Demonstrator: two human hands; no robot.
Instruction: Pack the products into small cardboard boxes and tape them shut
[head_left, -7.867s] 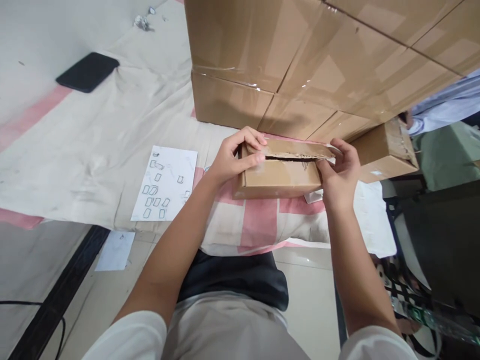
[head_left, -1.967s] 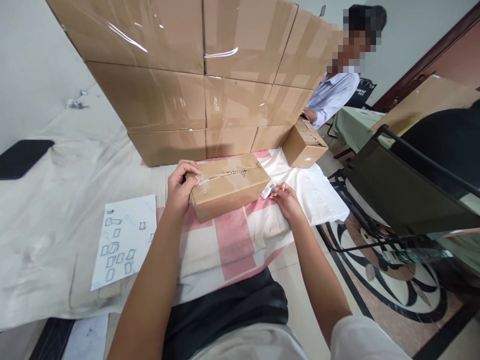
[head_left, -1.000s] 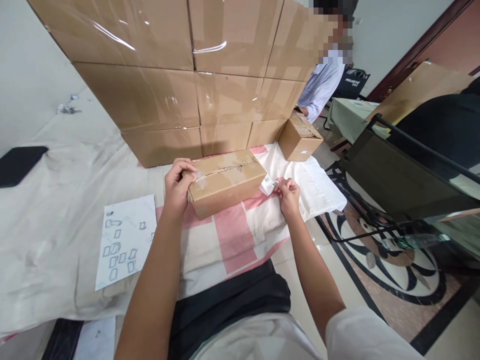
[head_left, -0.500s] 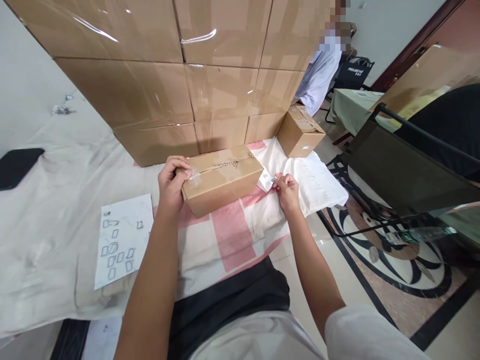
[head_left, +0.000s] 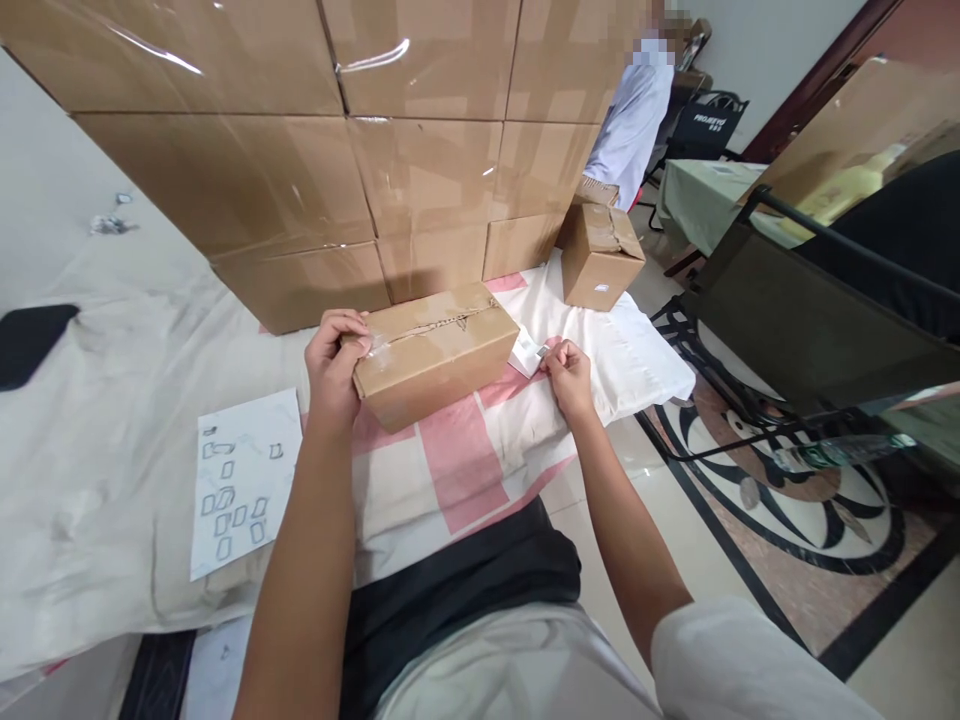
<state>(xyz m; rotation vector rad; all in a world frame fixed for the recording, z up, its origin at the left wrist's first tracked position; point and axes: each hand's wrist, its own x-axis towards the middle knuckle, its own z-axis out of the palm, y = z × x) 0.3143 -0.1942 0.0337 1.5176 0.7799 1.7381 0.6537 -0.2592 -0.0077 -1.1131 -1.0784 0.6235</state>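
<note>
A closed cardboard box lies lengthwise on the pink-and-white cloth, tape along its top seam. My left hand is closed round its left end, thumb on top over clear tape. Just past the box's right end, my right hand pinches the edge of a small white paper slip with a grey square on it. The slip's far side lies close against the box end; whether it is stuck there I cannot tell.
Large stacked cartons wrapped in film rise behind the box. A smaller carton stands at the back right. On the left lie a sheet with drawn rectangles and a black pad. A folding chair and a person are to the right.
The view has shifted slightly. Both hands keep their holds on the box and the paper slip, with little visible movement.
</note>
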